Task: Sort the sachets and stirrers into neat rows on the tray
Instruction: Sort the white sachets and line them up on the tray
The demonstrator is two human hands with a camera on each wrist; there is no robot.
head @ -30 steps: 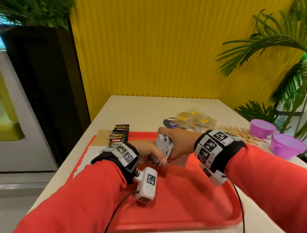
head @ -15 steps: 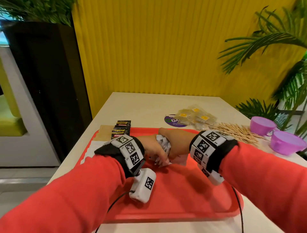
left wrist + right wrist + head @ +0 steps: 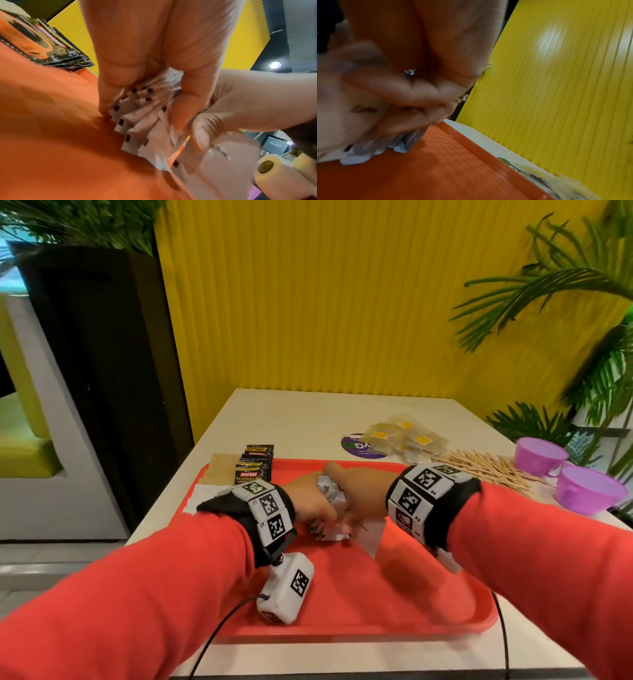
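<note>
Slippage risk: left hand point(image 3: 310, 501) and right hand point(image 3: 359, 491), fingers curled around the white sachets point(image 3: 145, 121) above the tray point(image 3: 411, 594), may fan the bundle apart.

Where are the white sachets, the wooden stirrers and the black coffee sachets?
white sachets point(image 3: 137, 121), left wrist view, on the fanned ends of the bundle.
wooden stirrers point(image 3: 486, 470), head view, on the middle of the pile.
black coffee sachets point(image 3: 251, 470), head view, on the nearest packet's front.
</note>
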